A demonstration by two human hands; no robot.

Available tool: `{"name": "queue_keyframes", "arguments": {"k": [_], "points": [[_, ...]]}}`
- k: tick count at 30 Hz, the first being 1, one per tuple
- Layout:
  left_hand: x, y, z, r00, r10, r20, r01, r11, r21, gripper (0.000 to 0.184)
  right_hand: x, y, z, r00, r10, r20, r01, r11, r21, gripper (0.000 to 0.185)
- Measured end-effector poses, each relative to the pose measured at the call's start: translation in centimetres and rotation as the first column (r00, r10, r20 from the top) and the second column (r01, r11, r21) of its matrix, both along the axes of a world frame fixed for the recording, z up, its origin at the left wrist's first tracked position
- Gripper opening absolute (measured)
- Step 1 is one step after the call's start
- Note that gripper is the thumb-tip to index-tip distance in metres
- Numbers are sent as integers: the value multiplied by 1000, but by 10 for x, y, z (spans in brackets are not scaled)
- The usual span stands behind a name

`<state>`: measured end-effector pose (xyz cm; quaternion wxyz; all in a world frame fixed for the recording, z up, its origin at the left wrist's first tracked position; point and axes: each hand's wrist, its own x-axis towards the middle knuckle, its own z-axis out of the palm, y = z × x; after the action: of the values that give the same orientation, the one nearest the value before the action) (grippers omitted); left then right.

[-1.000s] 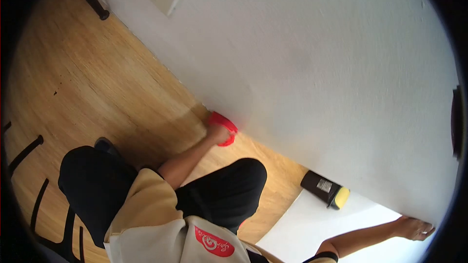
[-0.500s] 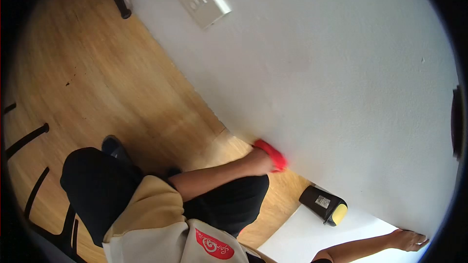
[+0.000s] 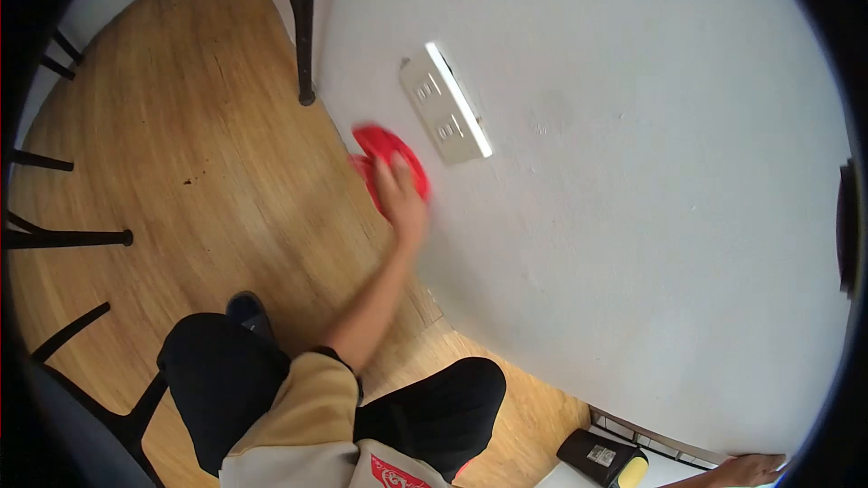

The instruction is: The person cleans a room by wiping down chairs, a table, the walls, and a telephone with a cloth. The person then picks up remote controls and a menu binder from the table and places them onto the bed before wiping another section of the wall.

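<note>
A red cloth (image 3: 395,149) is bunched under my left hand (image 3: 403,197), whose fingers press it to the foot of the white wall (image 3: 588,244), where the wall meets the floor. Some of the cloth hangs out past the fingers on the floor side. Just above and to the right of this hand is a white outlet plate (image 3: 443,107) on the wall. Far off at the lower right, my right hand (image 3: 752,470) rests on the wall's edge with its fingers stretched out. It holds nothing that I can see.
Dark metal furniture legs (image 3: 306,45) stand against the wall, with more at the left. A dark chair (image 3: 99,398) is at the lower left. A black bin with a yellow part (image 3: 592,456) stands at the lower right. Small dark specks lie on the wood floor (image 3: 190,126).
My left hand has carried the red cloth along the wall's base, away from the bin and toward the outlet plate. The view has shifted, and my right hand now sits lower in it.
</note>
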<state>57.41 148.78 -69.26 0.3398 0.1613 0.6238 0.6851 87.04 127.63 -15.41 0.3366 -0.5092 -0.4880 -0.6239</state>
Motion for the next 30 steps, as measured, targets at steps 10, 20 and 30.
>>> {"name": "queue_keyframes", "arguments": {"k": [10,20,30], "points": [[-41,12,187,738,109,-666,30,981,194,19,-8,7,-13,981,79,-178,-69,996,63,51],[-93,51,192,744,65,-665,-82,997,6,17,-8,10,-12,992,69,-107,-61,995,81,48],[-89,55,181,767,194,-611,-160,981,111,15,-45,10,-27,957,-48,-288,50,999,0,62]]}}
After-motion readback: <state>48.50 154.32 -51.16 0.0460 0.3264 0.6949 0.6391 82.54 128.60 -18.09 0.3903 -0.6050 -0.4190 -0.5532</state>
